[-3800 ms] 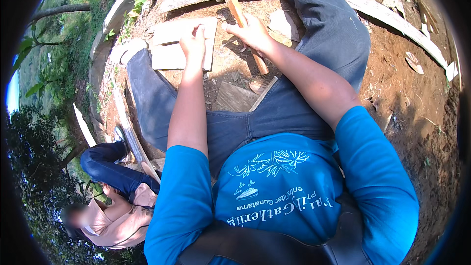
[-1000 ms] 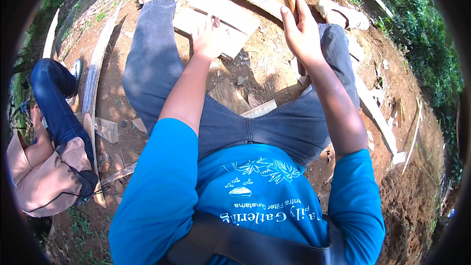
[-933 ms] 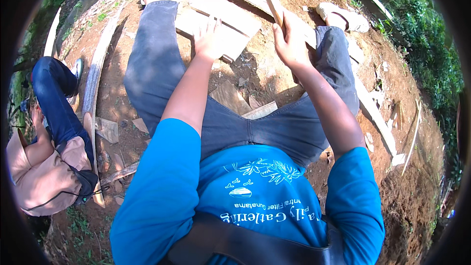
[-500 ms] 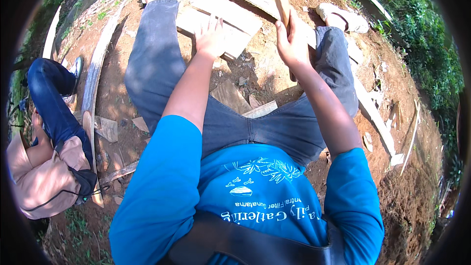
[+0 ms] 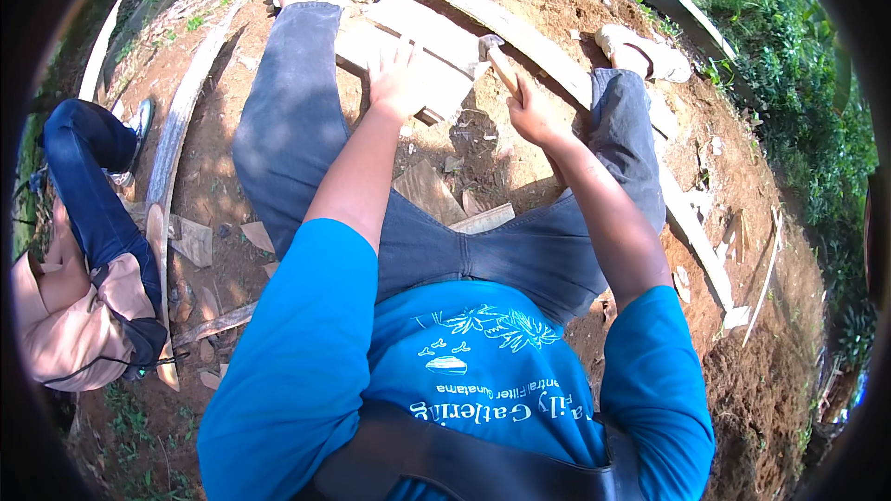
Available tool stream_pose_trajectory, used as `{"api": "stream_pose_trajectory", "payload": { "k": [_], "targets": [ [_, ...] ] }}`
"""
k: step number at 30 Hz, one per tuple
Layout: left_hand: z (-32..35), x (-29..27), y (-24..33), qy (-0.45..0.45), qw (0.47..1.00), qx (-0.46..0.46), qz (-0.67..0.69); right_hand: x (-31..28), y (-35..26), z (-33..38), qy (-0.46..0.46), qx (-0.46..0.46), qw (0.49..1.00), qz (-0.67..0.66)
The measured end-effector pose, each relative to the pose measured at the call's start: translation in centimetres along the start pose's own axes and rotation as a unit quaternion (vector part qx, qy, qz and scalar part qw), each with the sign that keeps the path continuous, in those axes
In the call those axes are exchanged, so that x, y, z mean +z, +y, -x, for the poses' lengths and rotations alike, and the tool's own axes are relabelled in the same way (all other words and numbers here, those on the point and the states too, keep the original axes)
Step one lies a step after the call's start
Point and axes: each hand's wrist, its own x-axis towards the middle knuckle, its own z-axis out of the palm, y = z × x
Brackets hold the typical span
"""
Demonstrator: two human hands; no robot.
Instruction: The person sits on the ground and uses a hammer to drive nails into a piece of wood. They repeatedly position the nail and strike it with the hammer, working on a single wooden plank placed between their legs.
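Note:
My left hand (image 5: 394, 79) lies flat with fingers spread on pale wooden boards (image 5: 422, 23) between my lower legs. A hammer (image 5: 503, 69) is gripped by its wooden handle in my right hand (image 5: 535, 113), whose fingers are wrapped round it. The metal head of the hammer is at the right edge of the boards; whether it touches the wood I cannot tell. Strong sunlight washes out the boards' surface and parts of my left fingers.
A long plank (image 5: 510, 23) lies beyond the hammer. Wood offcuts (image 5: 429, 190) are scattered on the soil between my thighs. Another person (image 5: 88, 250) sits at the left beside a long timber strip (image 5: 181, 121). Green bushes (image 5: 780, 65) border the right side.
The hammer has swung down from its raised position to the boards' right edge, with my right hand moving slightly left and nearer to me. My left hand stays on the boards.

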Motion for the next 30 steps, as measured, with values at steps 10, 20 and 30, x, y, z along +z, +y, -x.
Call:
{"api": "stream_pose_trajectory", "payload": {
  "k": [10,20,30],
  "targets": [
    [1.4,-0.7,-1.3,0.013,0.998,-0.050,0.018,-4.4,-6.9,0.9,0.332,-0.141,0.903,-0.233],
    [1.0,-0.3,-1.5,-0.008,0.998,-0.062,-0.013,-5.7,-9.1,1.6,0.243,-0.137,0.894,-0.350],
    [0.7,0.6,-2.7,-0.036,0.998,-0.047,-0.032,-4.1,-6.0,-0.1,0.146,-0.042,0.965,-0.212]
  ]
}}
